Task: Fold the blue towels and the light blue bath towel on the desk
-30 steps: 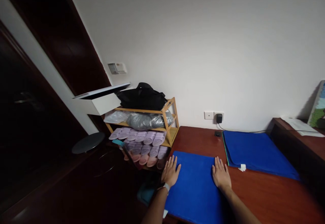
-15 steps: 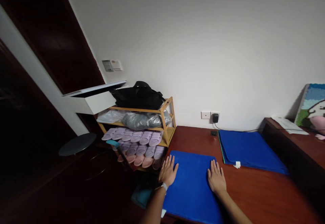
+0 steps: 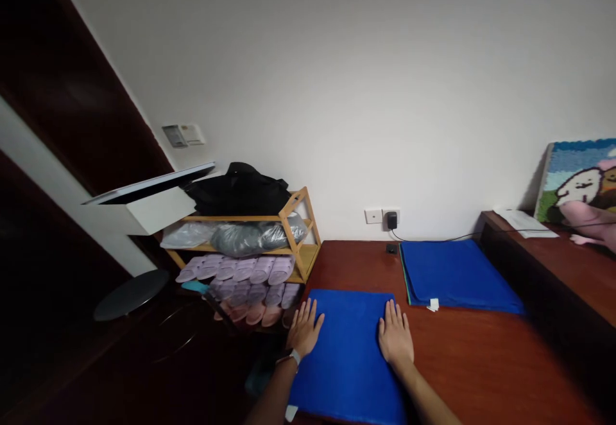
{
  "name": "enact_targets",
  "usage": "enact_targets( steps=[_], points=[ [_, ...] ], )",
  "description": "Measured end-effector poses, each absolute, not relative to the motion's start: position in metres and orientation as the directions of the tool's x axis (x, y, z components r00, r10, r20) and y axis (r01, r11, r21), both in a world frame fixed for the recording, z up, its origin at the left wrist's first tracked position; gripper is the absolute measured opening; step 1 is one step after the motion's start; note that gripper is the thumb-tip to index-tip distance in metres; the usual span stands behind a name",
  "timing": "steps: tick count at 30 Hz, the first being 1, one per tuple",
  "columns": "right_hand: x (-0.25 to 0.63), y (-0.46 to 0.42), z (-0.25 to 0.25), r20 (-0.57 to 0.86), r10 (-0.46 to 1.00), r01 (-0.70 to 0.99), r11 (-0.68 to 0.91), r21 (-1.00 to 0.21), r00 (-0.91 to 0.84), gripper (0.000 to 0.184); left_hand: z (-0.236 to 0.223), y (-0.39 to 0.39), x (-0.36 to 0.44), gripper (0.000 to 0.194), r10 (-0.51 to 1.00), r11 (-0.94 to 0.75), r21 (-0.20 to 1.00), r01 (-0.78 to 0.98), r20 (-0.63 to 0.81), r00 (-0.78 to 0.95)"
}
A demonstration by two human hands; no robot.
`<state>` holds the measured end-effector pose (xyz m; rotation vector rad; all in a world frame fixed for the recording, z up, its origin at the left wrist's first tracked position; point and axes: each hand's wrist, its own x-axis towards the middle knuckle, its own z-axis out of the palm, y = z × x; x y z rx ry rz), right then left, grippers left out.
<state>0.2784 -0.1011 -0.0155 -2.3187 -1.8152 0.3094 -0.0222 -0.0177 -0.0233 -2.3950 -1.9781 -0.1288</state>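
Left hand, right hand laid apart, flat on near cloth; tag on far cloth unreadably small.

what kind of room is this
Probably a room in a home or dormitory: a wooden rack holds rows of slippers, a black bag sits on top, and a pink plush-looking figure lies near a colourful picture.

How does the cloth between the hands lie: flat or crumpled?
Flat: the blue cloth forms a smooth rectangle, left hand and right hand resting at opposite edges.
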Motion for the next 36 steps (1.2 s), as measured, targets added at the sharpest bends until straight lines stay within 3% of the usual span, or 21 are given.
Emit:
enact_targets(
  steps=[3,6,8,11,16,23,36],
  points=[
    [0.278,-0.1,-0.014,-0.046,0.971,0.927,-0.239,-0.29,0.236,0.065,-0.015,-0.017,0.001,0.068,0.964,-0.224,0.013,0.974,0.153,0.22],
    [0.278,-0.099,-0.014,-0.044,0.971,0.924,-0.239,-0.297,0.237,0.064,-0.01,-0.03,0.061,0.063,0.903,-0.385,0.059,0.921,0.232,0.362],
    [0.279,-0.099,-0.015,-0.05,0.972,0.928,-0.233,-0.291,0.228,0.064,-0.013,-0.044,0.109,0.063,0.842,-0.532,0.109,0.84,0.176,0.51],
    [0.28,-0.1,-0.018,-0.051,0.979,0.939,-0.204,-0.279,0.197,0.063,-0.02,-0.062,0.158,0.061,0.812,-0.583,0.183,0.791,0.124,0.57],
    [0.28,-0.101,-0.021,-0.026,0.975,0.937,-0.22,-0.272,0.222,0.064,-0.022,-0.06,0.115,0.063,0.852,-0.524,0.165,0.836,0.103,0.514],
    [0.278,-0.099,-0.029,-0.026,0.971,0.942,-0.235,-0.239,0.236,0.066,-0.025,-0.045,-0.017,0.07,0.973,-0.2,0.081,0.976,0.136,0.188],
    [0.29,-0.068,-0.029,-0.064,0.963,0.946,-0.268,-0.183,0.261,0.067,-0.027,-0.048,-0.019,0.073,0.97,-0.181,0.115,0.977,0.186,0.158]
  ],
)
